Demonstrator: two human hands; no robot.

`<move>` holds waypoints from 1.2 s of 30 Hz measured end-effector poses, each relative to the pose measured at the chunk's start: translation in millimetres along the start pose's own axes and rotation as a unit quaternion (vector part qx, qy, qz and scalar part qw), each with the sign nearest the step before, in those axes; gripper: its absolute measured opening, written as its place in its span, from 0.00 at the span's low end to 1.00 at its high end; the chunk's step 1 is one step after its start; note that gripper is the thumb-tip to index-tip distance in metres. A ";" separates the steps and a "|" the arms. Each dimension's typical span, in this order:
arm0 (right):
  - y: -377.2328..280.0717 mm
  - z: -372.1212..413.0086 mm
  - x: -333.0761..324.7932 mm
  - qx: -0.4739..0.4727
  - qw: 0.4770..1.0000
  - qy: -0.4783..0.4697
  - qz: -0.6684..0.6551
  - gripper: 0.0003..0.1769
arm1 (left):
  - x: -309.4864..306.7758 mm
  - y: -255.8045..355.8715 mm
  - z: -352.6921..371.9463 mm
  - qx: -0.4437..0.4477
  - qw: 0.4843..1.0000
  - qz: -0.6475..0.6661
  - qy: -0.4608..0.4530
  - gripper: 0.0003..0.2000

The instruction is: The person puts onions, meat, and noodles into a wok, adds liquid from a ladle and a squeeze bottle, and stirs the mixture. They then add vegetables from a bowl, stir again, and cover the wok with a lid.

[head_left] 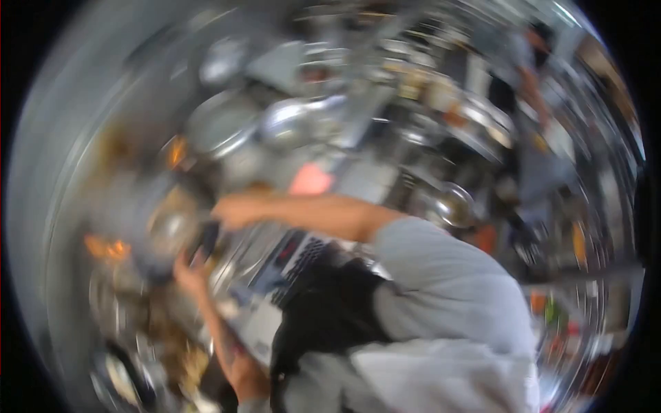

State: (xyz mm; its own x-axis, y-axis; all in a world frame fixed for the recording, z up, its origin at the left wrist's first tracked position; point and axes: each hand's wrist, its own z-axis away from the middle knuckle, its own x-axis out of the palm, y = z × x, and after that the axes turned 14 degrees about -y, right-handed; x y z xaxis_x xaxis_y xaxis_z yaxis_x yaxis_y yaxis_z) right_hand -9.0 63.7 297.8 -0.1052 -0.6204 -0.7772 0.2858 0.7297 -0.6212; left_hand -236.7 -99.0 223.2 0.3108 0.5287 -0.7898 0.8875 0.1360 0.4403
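Heavily blurred, a dark wok (148,265) sits on the left with orange flames (108,248) by its rim. Pale brownish food and a shiny round shape (172,227), perhaps a ladle's bowl, show inside it. My left hand (190,270) is closed at the wok's near side, against a dark handle-like piece (208,237). Just beyond that piece, my right hand (235,210) is closed too, its fingers smeared; what it holds cannot be made out. A pinkish-red patch (312,179), perhaps a cloth, lies behind my right forearm.
Metal bowls (289,124) and a large round pan (224,124) stand on the counter beyond. Another metal bowl (454,205) is right of my arm. At upper right, a person (533,89) stands across the counter. More pans (120,378) are at lower left.
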 end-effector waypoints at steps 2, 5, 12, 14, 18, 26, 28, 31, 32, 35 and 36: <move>-6.5 -6.8 -14.6 0.001 0.998 0.051 0.029 0.20 | -33.7 28.1 9.3 0.010 0.998 0.016 0.057 0.18; 11.3 -56.7 -26.0 0.067 0.988 0.089 0.110 0.25 | -39.9 23.3 47.0 -0.073 0.989 0.098 0.082 0.12; -38.5 -137.5 -44.8 0.149 0.987 -0.057 0.017 0.28 | -35.1 21.6 123.2 -0.201 0.965 0.159 0.059 0.10; -75.4 -127.8 -58.0 0.144 0.983 -0.105 0.047 0.28 | -37.9 17.8 137.6 -0.204 0.968 0.136 0.046 0.10; -57.0 -88.1 -75.6 -0.003 0.958 -0.065 0.280 0.29 | -39.6 5.2 169.2 -0.231 0.961 0.137 0.060 0.11; -20.3 -20.7 -13.5 0.103 0.991 -0.037 0.081 0.28 | -23.8 13.8 181.4 -0.263 0.959 0.106 -0.002 0.12; -25.6 -8.3 0.2 0.116 0.991 -0.021 0.070 0.28 | -26.6 34.2 158.6 -0.248 0.956 0.159 -0.013 0.11; -26.8 -16.9 1.5 0.122 0.992 -0.022 0.026 0.27 | -14.0 49.2 136.1 -0.231 0.950 0.208 -0.036 0.11; -25.2 -20.0 5.0 0.117 0.992 -0.041 -0.010 0.27 | -5.8 54.3 139.9 -0.232 0.937 0.253 -0.062 0.11; -28.9 -3.9 0.2 0.096 0.994 -0.047 0.010 0.27 | -7.0 81.8 137.1 -0.218 0.931 0.269 -0.116 0.12; -31.1 10.0 -1.2 0.087 0.994 -0.036 0.053 0.27 | -7.3 87.2 142.6 -0.204 0.929 0.283 -0.127 0.12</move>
State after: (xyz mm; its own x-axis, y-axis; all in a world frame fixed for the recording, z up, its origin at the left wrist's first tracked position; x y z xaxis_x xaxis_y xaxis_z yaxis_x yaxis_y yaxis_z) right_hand -8.3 38.8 319.1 0.0018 -0.5660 -0.8244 0.4530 0.7354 -0.5039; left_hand -113.1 -210.5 206.5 0.8045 0.4051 -0.4343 0.3707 0.2289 0.9001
